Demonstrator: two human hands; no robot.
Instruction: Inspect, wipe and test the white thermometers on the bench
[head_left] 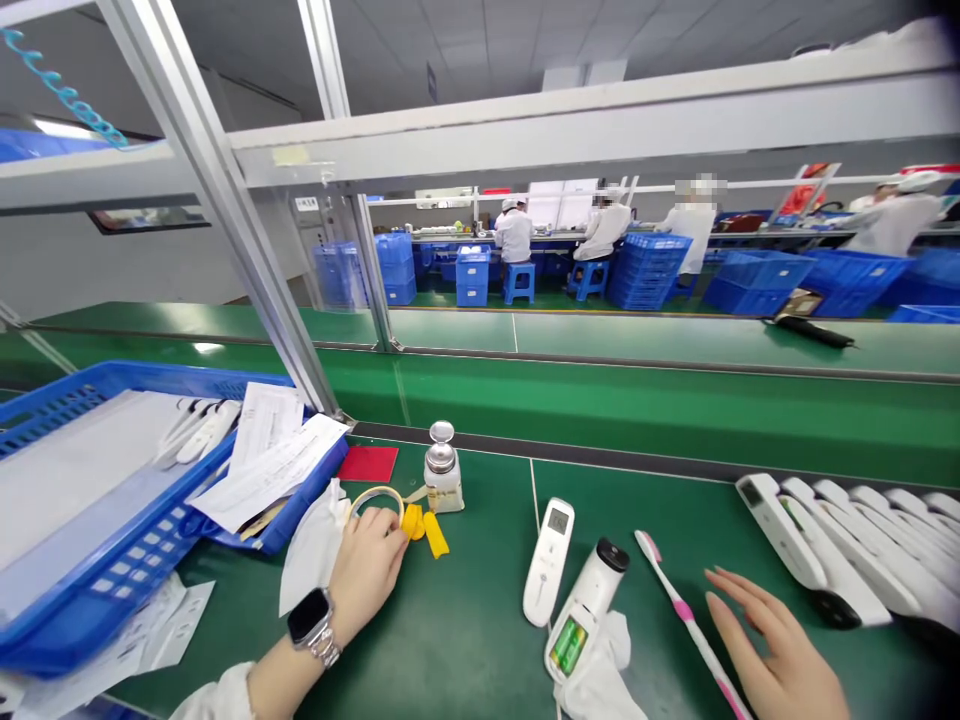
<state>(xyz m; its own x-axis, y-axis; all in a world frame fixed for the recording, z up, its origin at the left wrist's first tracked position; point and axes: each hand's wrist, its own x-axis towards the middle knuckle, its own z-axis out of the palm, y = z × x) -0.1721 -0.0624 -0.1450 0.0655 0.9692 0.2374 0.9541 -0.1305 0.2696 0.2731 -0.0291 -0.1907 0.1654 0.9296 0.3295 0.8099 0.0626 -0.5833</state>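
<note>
Head: two hands (pixel 371 560) (pixel 780 650), one toothbrush (pixel 683 610)

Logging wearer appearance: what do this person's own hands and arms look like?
The left hand is ungloved, with a black square-faced smartwatch on a silver metal-link band and a white sleeve. The right hand is ungloved; no sleeve shows.

Left hand (pixel 371 558) is curling right by the tape roll (pixel 377 491) and yellow pieces (pixel 435 536); right hand (pixel 784 658) is spreading its fingers beside the pink-and-white toothbrush (pixel 693 626)!
</note>
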